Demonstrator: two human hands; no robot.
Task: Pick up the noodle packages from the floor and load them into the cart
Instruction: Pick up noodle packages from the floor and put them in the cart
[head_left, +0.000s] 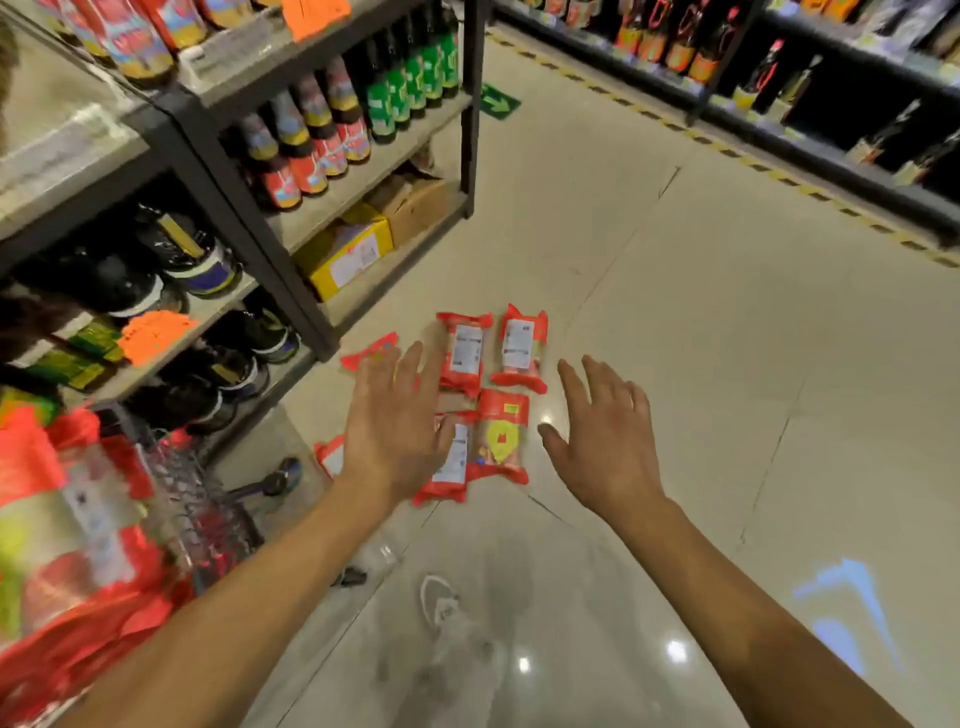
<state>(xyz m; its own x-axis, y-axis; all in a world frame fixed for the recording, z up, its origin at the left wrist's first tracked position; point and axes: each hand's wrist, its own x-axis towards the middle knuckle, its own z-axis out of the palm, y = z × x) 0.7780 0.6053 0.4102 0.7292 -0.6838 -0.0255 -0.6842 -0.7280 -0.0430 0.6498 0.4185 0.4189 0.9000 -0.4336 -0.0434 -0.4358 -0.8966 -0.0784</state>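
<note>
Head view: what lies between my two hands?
Two red plastic noodle packages on the tiled floor, between left hand and right hand; head view shows it.

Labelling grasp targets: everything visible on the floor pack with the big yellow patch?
The pack has a red plastic wrapper with crimped ends and a yellow patch mid-face; print blurred. It lies flat on the floor, long axis pointing away, its left edge meeting a label-up pack. The left hand and right hand hover open either side, no contact seen.
</note>
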